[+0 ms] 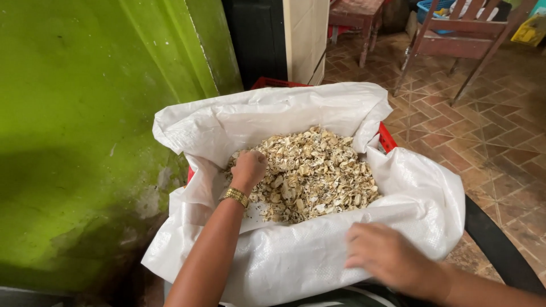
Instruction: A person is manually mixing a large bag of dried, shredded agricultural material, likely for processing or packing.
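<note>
The left hand (248,169) is curled into a fist, fingertips buried in the shells (310,173) — what it pinches cannot be told. The right hand (387,256), blurred, lies spread on the near rim of the white sack (421,199). The sack hides most of a red crate (387,137) beside the green wall (74,113).

Pale broken shells (313,170) heaped in a white woven sack (296,261)
Sack mouth rolled open, lining a red crate (387,138); shells fill its middle.
</note>
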